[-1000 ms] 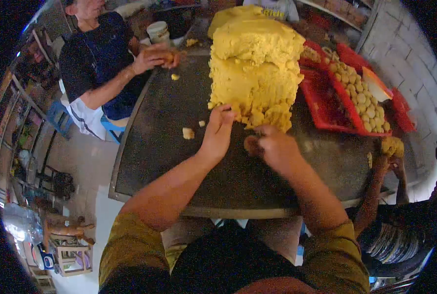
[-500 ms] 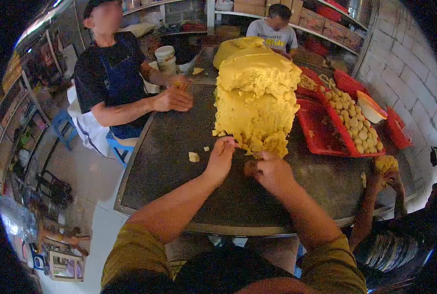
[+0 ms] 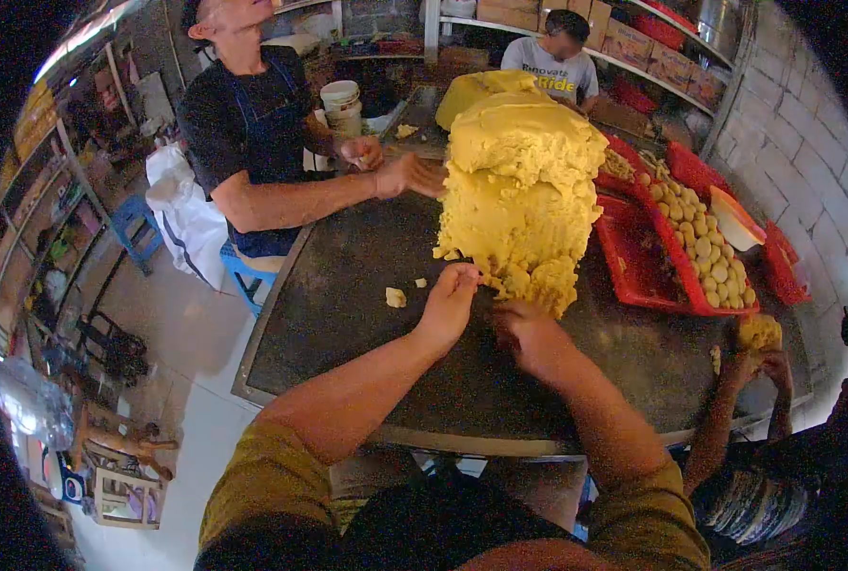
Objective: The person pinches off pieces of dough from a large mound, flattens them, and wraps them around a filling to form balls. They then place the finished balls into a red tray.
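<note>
A large mound of yellow dough [image 3: 524,200] stands on the dark table [image 3: 348,352], its near edge crumbly. My left hand [image 3: 449,303] is closed at the mound's near left corner, fingertips pinched on something I cannot make out. Beside it on the right, my right hand [image 3: 531,341] is curled low at the mound's front edge, its fingers blurred and partly hidden, so what it holds does not show. Two small dough scraps [image 3: 396,298] lie on the table left of my left hand.
Red trays [image 3: 633,257], one with dough balls [image 3: 705,247], stand right of the mound. A co-worker [image 3: 253,143] reaches toward the mound from the left; another [image 3: 557,67] is behind it. A third person's hands [image 3: 757,366] hold yellow dough at right.
The view has shifted, moving the scene slightly right. The left co-worker's hands have parted, one reaching to the mound. My right hand has turned, fingers now lower against the dough's edge.
</note>
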A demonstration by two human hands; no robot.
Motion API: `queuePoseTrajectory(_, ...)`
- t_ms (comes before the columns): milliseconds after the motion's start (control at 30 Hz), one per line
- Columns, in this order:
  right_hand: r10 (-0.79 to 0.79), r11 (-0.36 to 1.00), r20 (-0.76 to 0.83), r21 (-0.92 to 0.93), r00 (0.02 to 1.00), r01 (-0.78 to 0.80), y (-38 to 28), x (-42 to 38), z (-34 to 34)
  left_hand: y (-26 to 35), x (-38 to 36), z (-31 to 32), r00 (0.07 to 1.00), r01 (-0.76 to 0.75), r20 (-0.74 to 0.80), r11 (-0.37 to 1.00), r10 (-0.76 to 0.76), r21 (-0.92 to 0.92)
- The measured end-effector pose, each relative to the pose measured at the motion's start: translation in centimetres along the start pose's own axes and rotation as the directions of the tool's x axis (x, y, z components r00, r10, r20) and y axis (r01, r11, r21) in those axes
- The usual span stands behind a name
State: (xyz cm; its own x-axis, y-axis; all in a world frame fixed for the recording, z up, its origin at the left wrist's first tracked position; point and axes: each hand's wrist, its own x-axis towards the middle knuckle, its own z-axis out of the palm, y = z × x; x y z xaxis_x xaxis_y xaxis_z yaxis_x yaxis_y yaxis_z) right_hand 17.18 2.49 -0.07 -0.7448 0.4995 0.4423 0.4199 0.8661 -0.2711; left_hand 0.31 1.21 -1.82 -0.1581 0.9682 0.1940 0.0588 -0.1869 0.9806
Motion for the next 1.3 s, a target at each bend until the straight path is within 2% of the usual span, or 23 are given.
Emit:
queuePoseTrajectory(33, 0.001, 1.000, -0.001, 0.000, 1.000, -0.001, -0.1, 0.2, -0.1, 0.0, 0.0, 0.0, 1.000, 0.012, 0.001, 1.000, -0.012, -0.007)
queuePoseTrajectory(100, 0.325, 0.932, -0.153, 0.221, 0.933, -0.288, -0.5, 0.8, -0.8, -0.2, 0.2, 0.0, 1.000, 0.017, 0.001, 1.000, -0.017, -0.021)
queuePoseTrajectory(133, 0.325, 0.932, -0.153, 0.220, 0.933, -0.288, -0.4, 0.9, -1.3, -0.3, 0.2, 0.0, 1.000, 0.024, 0.000, 0.999, -0.024, -0.035)
queuePoseTrajectory(167, 0.599, 0.615, 0.035, 0.621, 0.800, -0.487, -0.1, 0.9, -1.9, -0.4, 0.3, 0.0, 1.000, 0.022, 0.000, 0.999, -0.022, -0.035)
queuePoseTrajectory(200, 0.710, 0.111, 0.325, 0.824, 0.625, -0.555, -0.2, 1.0, -2.4, -0.5, 0.2, 0.0, 1.000, 0.005, -0.010, 1.000, -0.005, -0.024)
queuePoseTrajectory(233, 0.710, 0.113, 0.324, 0.824, 0.625, -0.555, -0.7, 1.2, -2.7, -0.5, 0.2, 0.0, 1.000, -0.011, -0.020, 1.000, 0.011, -0.012)
queuePoseTrajectory(300, 0.712, -0.140, 0.335, 0.929, 0.617, -0.342, -2.1, 1.7, -3.0, -0.6, 0.3, 0.0, 1.000, 0.012, -0.023, 1.000, -0.013, -0.016)
queuePoseTrajectory(433, 0.725, -0.117, 0.283, 0.949, 0.628, -0.293, -0.8, 1.4, -2.6, -0.8, 0.3, 0.0, 1.000, 0.015, -0.027, 1.000, -0.014, 0.002)
queuePoseTrajectory(500, 0.595, -0.230, 0.341, 0.940, 0.728, -0.252, 0.4, 0.8, -2.1, -1.0, 0.4, 0.0, 1.000, 0.012, -0.018, 1.000, -0.012, -0.003)
queuePoseTrajectory(600, 0.596, -0.318, 0.436, 0.899, 0.674, -0.301, 0.2, 0.6, -2.0, -1.1, 0.3, 0.1, 1.000, -0.008, -0.007, 0.999, 0.008, -0.038)
queuePoseTrajectory(667, 0.654, -0.266, 0.397, 0.918, 0.644, -0.295, 0.0, 1.4, -0.8, -1.0, 0.4, 0.1, 0.999, -0.041, -0.001, 0.996, 0.041, -0.074)
queuePoseTrajectory(733, 0.710, -0.208, 0.350, 0.933, 0.611, -0.292, -0.3, 1.7, -0.5, -1.3, 0.4, 0.1, 0.999, -0.018, -0.028, 1.000, 0.018, 0.000)
queuePoseTrajectory(800, 0.587, -0.075, 0.385, 0.901, 0.712, -0.426, -0.4, 1.4, -1.4, -0.4, 0.2, -0.4, 0.999, -0.043, 0.002, 0.998, 0.043, 0.055)
queuePoseTrajectory(833, 0.541, -0.129, 0.415, 0.900, 0.731, -0.415, -0.3, 1.3, -1.6, 0.1, 0.1, -0.3, 0.998, -0.055, 0.011, 0.991, 0.054, 0.120)
queuePoseTrajectory(867, 0.555, -0.117, 0.396, 0.908, 0.732, -0.403, 0.0, 1.0, -1.6, 0.3, 0.0, 0.0, 0.997, -0.072, 0.029, 0.991, 0.069, 0.116)
queuePoseTrajectory(900, 0.535, -0.119, 0.423, 0.895, 0.731, -0.431, 0.0, 1.0, -1.6, 0.5, -0.1, 0.1, 1.000, -0.004, -0.003, 1.000, 0.004, 0.031)
queuePoseTrajectory(933, 0.510, -0.123, 0.454, 0.879, 0.730, -0.461, 0.0, 1.3, -1.7, 0.7, -0.1, 0.2, 0.997, 0.065, -0.033, 0.996, -0.066, -0.054)
queuePoseTrajectory(967, 0.540, -0.206, 0.501, 0.857, 0.676, -0.471, -0.4, 1.4, -1.7, 0.9, 0.0, 0.2, 0.998, 0.059, -0.031, 0.997, -0.061, -0.052)
queuePoseTrajectory(1100, 0.638, -0.266, 0.481, 0.871, 0.601, -0.413, -2.2, 2.0, -2.2, 1.5, -0.3, 0.0, 0.997, 0.072, -0.030, 0.997, -0.073, -0.037)
queuePoseTrajectory(1167, 0.589, -0.133, 0.444, 0.877, 0.675, -0.461, -1.5, 1.6, -2.1, 0.8, -0.1, -0.1, 0.998, 0.065, -0.016, 0.998, -0.065, -0.005)
queuePoseTrajectory(1200, 0.593, -0.141, 0.450, 0.875, 0.668, -0.464, -1.2, 1.3, -2.1, 0.3, 0.1, -0.1, 1.000, 0.029, -0.004, 1.000, -0.029, 0.003)
queuePoseTrajectory(1267, 0.533, 0.090, 0.414, 0.839, 0.738, -0.536, -0.3, 1.0, -1.8, -0.3, -0.1, 0.0, 1.000, 0.005, 0.014, 1.000, -0.005, 0.010)
queuePoseTrajectory(1300, 0.538, 0.079, 0.419, 0.839, 0.732, -0.539, 0.2, 0.9, -1.6, 0.8, -0.4, 0.0, 1.000, 0.007, 0.001, 1.000, -0.007, 0.024)
